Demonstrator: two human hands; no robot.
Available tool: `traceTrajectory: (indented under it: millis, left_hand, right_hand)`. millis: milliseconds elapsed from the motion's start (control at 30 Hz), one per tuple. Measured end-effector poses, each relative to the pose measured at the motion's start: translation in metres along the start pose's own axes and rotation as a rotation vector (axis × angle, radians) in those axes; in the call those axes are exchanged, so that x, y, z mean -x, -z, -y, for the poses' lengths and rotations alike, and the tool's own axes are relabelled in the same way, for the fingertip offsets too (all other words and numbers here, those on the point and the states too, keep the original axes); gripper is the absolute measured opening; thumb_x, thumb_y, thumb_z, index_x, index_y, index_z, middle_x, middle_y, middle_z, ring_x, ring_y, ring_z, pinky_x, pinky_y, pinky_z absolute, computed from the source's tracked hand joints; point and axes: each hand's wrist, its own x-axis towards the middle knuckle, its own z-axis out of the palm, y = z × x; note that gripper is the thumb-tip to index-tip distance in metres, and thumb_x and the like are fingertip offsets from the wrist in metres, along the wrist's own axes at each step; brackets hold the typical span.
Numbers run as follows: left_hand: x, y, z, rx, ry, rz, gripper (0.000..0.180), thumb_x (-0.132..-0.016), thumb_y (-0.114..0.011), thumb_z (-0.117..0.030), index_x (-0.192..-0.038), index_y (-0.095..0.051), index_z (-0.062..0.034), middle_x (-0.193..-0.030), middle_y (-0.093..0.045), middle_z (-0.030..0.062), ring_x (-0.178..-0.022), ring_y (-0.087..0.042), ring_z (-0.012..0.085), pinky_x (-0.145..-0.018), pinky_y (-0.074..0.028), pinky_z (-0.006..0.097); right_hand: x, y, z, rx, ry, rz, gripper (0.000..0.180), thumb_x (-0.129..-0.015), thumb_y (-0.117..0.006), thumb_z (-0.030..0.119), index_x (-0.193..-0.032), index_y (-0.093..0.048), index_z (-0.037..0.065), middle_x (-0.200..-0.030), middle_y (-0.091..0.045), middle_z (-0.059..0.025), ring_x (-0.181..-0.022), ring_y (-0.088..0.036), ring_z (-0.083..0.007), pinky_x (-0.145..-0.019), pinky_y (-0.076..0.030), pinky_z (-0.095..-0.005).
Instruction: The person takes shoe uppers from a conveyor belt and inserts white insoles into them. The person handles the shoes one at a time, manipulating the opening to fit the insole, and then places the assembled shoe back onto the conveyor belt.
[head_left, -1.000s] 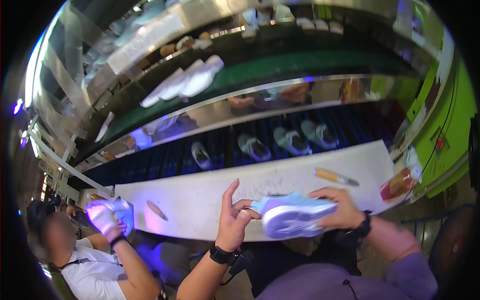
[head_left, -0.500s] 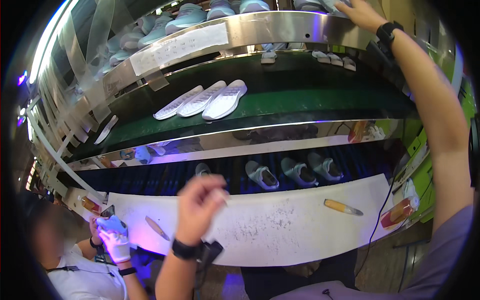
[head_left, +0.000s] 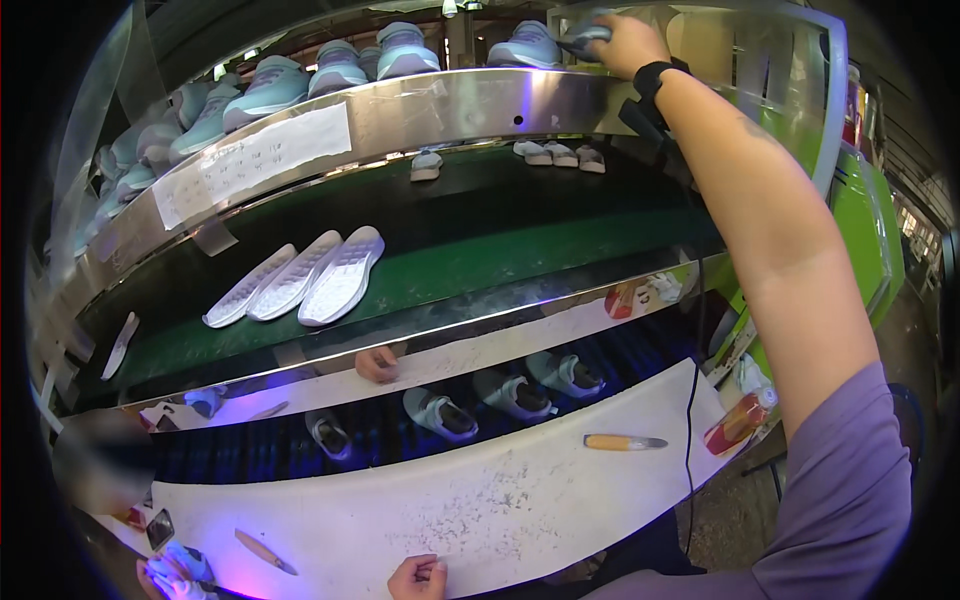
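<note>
My right arm reaches up to the top metal shelf [head_left: 450, 98], where my right hand [head_left: 632, 46] is closed around a dark grey-blue shoe [head_left: 584, 38], seen only in part. Left of it on that shelf stand a light blue shoe [head_left: 524, 46] and several similar shoes [head_left: 340, 68]. My left hand [head_left: 418, 578] shows at the lower edge, over the near side of the white worktable [head_left: 370, 520]. Its fingers are curled in and no object shows in them. Two wooden-handled tools lie on the table: one [head_left: 624, 442] at the right, one [head_left: 264, 551] at the left.
Pale shoe soles [head_left: 342, 277] lie on the green belt [head_left: 470, 240]. Behind the table, several grey shoes [head_left: 440, 414] stand on a dark roller conveyor [head_left: 230, 455]. A black cable [head_left: 692, 430] hangs at the right near a bottle [head_left: 738, 422]. A co-worker's gloved hand [head_left: 180, 578] is at lower left.
The view has shifted up and right. My right hand has drawn the shoe away from its place on the shelf. My left hand has dropped from mid-air toward the table's near edge.
</note>
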Motion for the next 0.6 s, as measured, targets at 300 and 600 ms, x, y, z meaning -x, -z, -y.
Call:
traceTrajectory:
  millis: [300, 600]
  left_hand:
    - [0.004, -0.007, 0.011, -0.191, -0.309, -0.123, 0.014, -0.078, -0.077, -0.012, -0.086, -0.069, -0.0038, -0.075, -0.068, 0.0121, -0.065, -0.067, 0.0266, -0.061, -0.055, 0.033]
    - [0.007, -0.008, 0.014, -0.254, -0.374, -0.085, 0.017, -0.076, -0.077, -0.016, -0.085, -0.069, -0.0055, -0.077, -0.068, 0.0108, -0.072, -0.066, 0.0301, -0.064, -0.052, 0.039]
  right_hand:
    - [-0.006, -0.023, 0.009, -0.597, -0.005, 0.28, 0.046, -0.09, -0.069, 0.029, -0.124, -0.063, -0.002, -0.114, -0.071, -0.0166, -0.104, -0.068, -0.0262, -0.091, -0.054, -0.0394]
    - [0.133, -0.024, 0.216, -0.82, 0.674, 0.295, 0.042, -0.093, -0.065, 0.029, -0.122, -0.062, 0.0, -0.123, -0.066, -0.0172, -0.112, -0.063, -0.0271, -0.096, -0.05, -0.0409]
